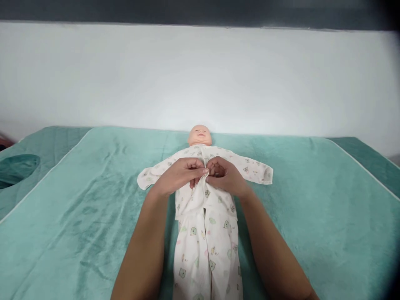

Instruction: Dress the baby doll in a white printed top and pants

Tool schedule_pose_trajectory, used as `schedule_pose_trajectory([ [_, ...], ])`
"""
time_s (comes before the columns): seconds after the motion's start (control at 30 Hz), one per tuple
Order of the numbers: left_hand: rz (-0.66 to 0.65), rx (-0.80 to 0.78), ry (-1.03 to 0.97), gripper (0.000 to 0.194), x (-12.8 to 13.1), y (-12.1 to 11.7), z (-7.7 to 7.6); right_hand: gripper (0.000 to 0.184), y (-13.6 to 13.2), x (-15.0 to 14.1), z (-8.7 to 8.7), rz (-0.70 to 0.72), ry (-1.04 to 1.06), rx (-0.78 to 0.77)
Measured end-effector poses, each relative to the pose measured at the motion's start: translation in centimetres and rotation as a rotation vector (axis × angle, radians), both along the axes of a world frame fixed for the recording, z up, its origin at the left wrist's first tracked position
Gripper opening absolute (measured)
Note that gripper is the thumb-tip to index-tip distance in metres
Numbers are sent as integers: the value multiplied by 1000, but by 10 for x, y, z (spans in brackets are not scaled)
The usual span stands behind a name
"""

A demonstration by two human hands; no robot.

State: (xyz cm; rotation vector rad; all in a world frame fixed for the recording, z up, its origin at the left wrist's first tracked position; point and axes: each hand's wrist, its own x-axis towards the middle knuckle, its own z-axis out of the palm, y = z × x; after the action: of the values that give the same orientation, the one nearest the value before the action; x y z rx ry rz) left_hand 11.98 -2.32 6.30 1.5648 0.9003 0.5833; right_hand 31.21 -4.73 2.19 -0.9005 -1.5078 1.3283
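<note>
A baby doll [200, 135] lies on its back, head toward the wall, dressed in a white printed baby shirt [231, 202] and matching printed pants [190, 254]. Both sleeves spread out to the sides. My left hand [184, 171] pinches the left edge of the shirt's front opening at the chest. Close against it, my right hand [224, 175] pinches the other edge, the fingertips of both nearly meeting. The fabric is pulled up into a small fold between them. Any fastener there is hidden by my fingers. Lower down, the front edges part slightly near the hem.
A teal plush blanket [103, 233] covers the surface under the doll, wrinkled on the left. White-edged darker teal fabric [368, 154] lies at both sides. Behind the doll's head rises a white wall [200, 79] with a dark band on top.
</note>
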Motion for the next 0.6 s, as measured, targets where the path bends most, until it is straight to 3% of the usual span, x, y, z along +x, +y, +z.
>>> schedule_pose_trajectory([
  [0.33,16,95,194,24,1,-6,8,16,-4,-5,4,-50,-108,66],
  [0.6,59,266,316,19,2,-9,14,23,2,-2,0,8,-10,22],
])
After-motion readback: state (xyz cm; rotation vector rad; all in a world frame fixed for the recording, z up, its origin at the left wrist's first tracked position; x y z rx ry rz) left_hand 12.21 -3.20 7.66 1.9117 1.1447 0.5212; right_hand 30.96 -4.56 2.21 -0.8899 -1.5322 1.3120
